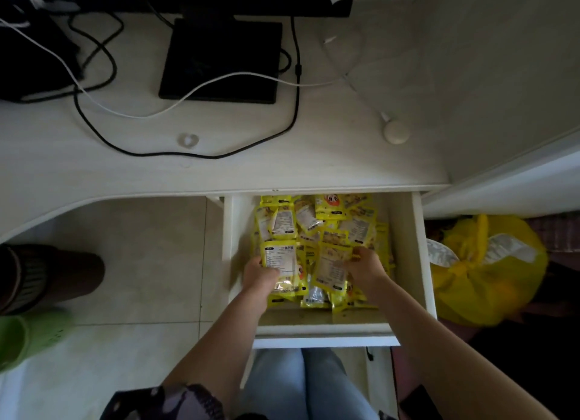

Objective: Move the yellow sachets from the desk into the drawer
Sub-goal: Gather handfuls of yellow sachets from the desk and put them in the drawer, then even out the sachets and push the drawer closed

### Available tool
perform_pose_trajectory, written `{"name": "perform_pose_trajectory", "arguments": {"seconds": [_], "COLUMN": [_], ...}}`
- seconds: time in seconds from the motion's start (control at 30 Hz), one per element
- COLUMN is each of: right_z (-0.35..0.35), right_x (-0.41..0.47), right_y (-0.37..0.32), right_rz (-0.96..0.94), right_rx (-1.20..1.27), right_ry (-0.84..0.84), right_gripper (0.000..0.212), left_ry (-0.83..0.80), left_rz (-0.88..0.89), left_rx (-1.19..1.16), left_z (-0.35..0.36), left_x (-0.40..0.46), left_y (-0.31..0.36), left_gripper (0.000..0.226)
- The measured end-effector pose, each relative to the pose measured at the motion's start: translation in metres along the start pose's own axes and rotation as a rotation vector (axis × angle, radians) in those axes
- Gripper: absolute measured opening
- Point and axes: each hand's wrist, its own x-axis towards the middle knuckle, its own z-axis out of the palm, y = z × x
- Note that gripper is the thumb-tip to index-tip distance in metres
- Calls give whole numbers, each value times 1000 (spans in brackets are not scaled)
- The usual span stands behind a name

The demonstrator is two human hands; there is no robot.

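My drawer [408, 247] stands pulled out under the tabletop's [282, 168] front edge, heaped with yellow sachets [314, 228]. At its left side my left hand [259, 275] has its fingers closed on one sachet [280, 259], label up. My right hand [367, 265] grips another sachet [332, 267] near the middle of the pile. On the tabletop lie a black cable [194, 154], a white cable [175, 104] and a monitor base [219, 58]. A yellow bag [483, 272] sits right of the drawer.

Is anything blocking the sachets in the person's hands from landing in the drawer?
Nothing visible. The drawer is pulled open, and both the left hand and right hand are already inside it, on the yellow sachets.
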Motion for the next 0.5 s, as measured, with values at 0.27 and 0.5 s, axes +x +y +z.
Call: {"name": "perform_pose_trajectory", "arguments": {"seconds": [0.27, 0.5], "right_z": [-26, -44], "right_x": [-18, -57], "right_y": [3, 20], "right_rz": [-7, -46], "right_rx": [-113, 73], "right_ry": [6, -75], "right_gripper": [46, 20], "left_ry": [76, -66], "left_rz": [42, -12], "left_rx": [7, -361], "left_z": [-5, -14], "left_x": [-17, -52], "left_y": [-15, -38], "left_gripper": [52, 28]}}
